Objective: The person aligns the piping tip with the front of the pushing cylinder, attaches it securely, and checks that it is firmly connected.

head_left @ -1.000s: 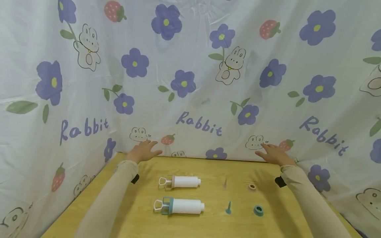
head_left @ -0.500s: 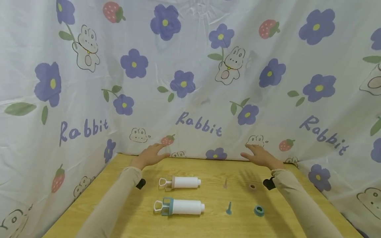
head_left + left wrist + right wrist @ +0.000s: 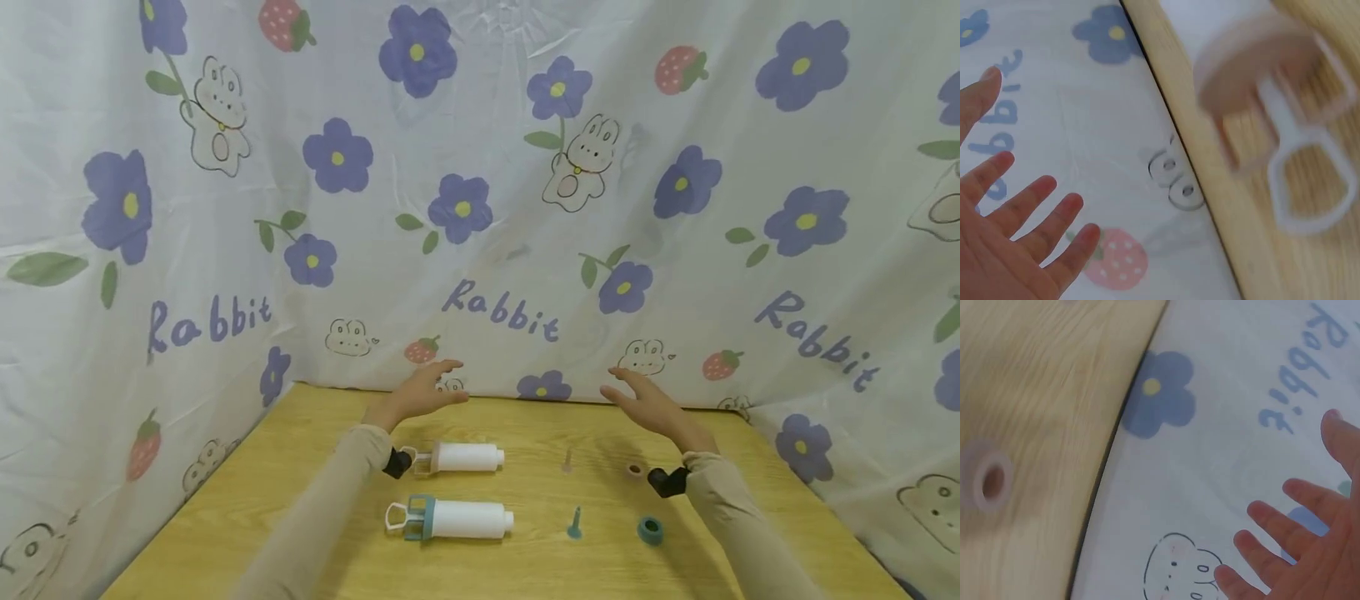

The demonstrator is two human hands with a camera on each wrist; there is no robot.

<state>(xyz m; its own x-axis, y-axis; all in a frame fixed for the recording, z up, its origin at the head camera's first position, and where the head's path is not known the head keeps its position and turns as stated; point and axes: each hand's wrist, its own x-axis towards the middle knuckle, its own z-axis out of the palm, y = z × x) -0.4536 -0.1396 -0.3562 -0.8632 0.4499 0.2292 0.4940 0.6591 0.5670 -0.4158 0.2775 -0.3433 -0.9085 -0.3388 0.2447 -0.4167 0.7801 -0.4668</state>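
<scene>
My left hand (image 3: 420, 393) hovers above the far side of the table, its fingers spread, holding nothing. Below it lies a white syringe-like tube with a beige collar (image 3: 467, 457); its white loop handle (image 3: 1311, 181) shows large in the left wrist view. A matching tube with a teal collar (image 3: 467, 519) lies nearer. My right hand (image 3: 651, 408), also with straight, parted fingers, hangs over the table's right half. The beige ring (image 3: 991, 478) is beneath it in the right wrist view. The teal ring (image 3: 650, 531) sits nearer the front.
Between tubes and rings stand a thin teal pointed piece (image 3: 574, 523) and a beige pointed piece (image 3: 567, 461). A white rabbit-print curtain (image 3: 510, 250) rises behind the wooden table (image 3: 525, 575). Black wrist devices (image 3: 667, 482) sit under both sleeves.
Both hands have moved inward, toward each other, and a little closer to the body. The left wrist now covers part of the beige tube's handle. The pieces on the table stay put.
</scene>
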